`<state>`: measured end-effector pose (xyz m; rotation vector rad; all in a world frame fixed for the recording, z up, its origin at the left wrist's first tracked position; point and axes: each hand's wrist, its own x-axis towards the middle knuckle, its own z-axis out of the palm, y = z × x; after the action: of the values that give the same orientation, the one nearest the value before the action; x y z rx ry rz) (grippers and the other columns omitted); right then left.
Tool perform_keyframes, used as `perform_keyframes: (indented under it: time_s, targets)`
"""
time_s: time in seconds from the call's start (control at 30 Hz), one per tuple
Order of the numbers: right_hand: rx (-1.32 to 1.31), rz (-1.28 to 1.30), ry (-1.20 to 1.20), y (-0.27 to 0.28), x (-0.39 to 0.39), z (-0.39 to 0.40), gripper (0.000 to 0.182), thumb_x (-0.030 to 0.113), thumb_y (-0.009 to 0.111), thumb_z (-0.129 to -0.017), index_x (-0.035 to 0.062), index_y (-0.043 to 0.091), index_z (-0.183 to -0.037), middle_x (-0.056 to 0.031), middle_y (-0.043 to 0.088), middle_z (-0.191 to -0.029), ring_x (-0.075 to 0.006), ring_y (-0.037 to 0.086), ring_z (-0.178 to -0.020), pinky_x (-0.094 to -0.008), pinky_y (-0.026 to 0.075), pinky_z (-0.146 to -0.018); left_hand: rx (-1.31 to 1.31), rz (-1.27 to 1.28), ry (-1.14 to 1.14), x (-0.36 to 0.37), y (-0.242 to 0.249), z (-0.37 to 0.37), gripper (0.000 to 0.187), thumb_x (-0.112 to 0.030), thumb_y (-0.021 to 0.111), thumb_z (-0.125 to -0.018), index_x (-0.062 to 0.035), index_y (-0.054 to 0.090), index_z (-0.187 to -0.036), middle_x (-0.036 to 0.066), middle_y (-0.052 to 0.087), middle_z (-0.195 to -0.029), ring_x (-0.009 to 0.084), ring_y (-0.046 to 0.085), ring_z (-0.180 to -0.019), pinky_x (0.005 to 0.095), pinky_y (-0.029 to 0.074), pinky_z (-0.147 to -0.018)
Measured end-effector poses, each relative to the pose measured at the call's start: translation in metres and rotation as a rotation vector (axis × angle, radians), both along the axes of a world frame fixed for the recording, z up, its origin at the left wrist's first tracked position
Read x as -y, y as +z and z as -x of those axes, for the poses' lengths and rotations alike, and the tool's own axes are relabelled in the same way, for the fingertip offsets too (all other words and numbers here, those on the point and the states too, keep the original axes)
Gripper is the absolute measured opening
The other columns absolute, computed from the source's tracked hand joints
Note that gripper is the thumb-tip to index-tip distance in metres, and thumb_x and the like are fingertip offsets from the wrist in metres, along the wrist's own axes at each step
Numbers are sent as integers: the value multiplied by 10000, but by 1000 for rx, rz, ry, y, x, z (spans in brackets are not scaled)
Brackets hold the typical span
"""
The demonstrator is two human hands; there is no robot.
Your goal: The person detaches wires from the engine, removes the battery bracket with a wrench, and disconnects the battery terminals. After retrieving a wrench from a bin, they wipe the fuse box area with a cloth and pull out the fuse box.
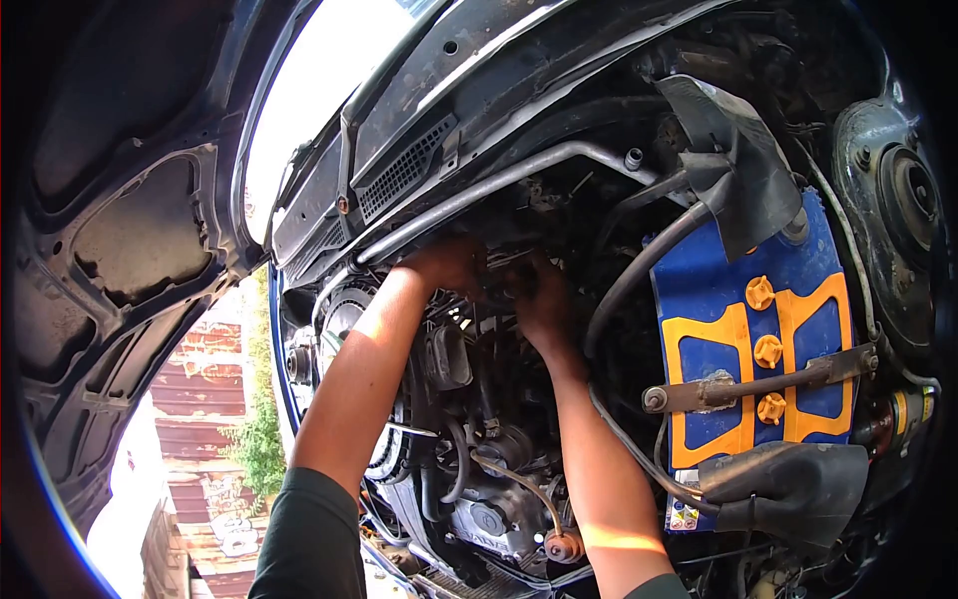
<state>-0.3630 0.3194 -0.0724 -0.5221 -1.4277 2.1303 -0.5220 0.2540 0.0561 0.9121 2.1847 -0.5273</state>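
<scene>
Both arms reach deep into a car's engine bay. My left hand [451, 266] is in shadow near the back of the engine, below a metal pipe [489, 192]; its fingers are hidden. Close by on the right, my right hand [537, 292] bends inward in the same dark area, its fingertips too dark to make out. Thin metallic parts show between the hands. What either hand holds cannot be seen. Below them lies the engine cover [491, 521] with hoses around it.
A blue and yellow battery [707, 349] sits at the right under a metal clamp bar [768, 384], with black flaps [733, 165] over its ends. The raised hood [140, 225] fills the left. Beyond it stand a reddish wall [205, 384] and a green plant [257, 444].
</scene>
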Motion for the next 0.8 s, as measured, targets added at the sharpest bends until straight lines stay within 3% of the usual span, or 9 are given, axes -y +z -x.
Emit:
perform_keyframes:
  time_s: [0.1,0.23,0.3,0.4,0.53,0.73,0.8]
  targets:
    - [-8,-61,-23,0,-1,0,82,-21,693,-935,-6,661,-1009,-164,712,-873,-322,733,-832,-428,542,-757,-80,-18,-154,1,-1,-2,443,-305,959,-669,-46,758,-967,131,778,-945,307,749,-886,448,584,-808]
    - [-41,36,-19,-6,4,4,67,-15,681,-951,-3,671,-1016,-135,716,-886,-247,736,-815,-395,549,-744,-35,-17,-117,1,-2,1,434,-294,951,-679,-58,759,-988,132,770,-986,319,736,-946,453,577,-849]
    - [-87,274,5,-6,6,8,73,3,639,-994,1,687,-1050,-90,719,-893,-162,714,-795,-356,551,-727,-22,-46,-190,3,-3,4,394,-270,932,-708,-72,765,-1006,115,774,-990,307,738,-940,445,578,-845]
    - [-121,419,76,-4,3,8,127,15,585,-1033,15,705,-1075,-43,700,-914,-106,653,-796,-307,519,-724,41,-110,-145,6,0,8,364,-250,901,-759,-101,773,-1065,97,785,-1029,290,741,-974,428,580,-869]
    - [-143,387,99,-5,4,5,149,30,560,-1060,32,703,-1103,0,650,-930,-76,568,-789,-267,472,-722,130,4,-67,-4,12,2,350,-245,874,-803,-127,776,-1118,79,791,-1064,266,743,-1009,407,579,-901]
    - [-255,599,168,-10,7,9,142,49,544,-1094,57,676,-1144,26,584,-927,-61,511,-781,-267,439,-706,95,124,-90,-16,24,-11,360,-270,854,-834,-141,771,-1159,62,792,-1108,236,742,-1040,393,576,-936]
    - [-334,782,180,-7,6,9,139,64,545,-1105,62,680,-1140,23,593,-935,-59,507,-774,-264,433,-701,81,134,-100,-16,25,-12,373,-280,852,-829,-143,765,-1165,58,792,-1110,239,742,-1040,398,574,-940]
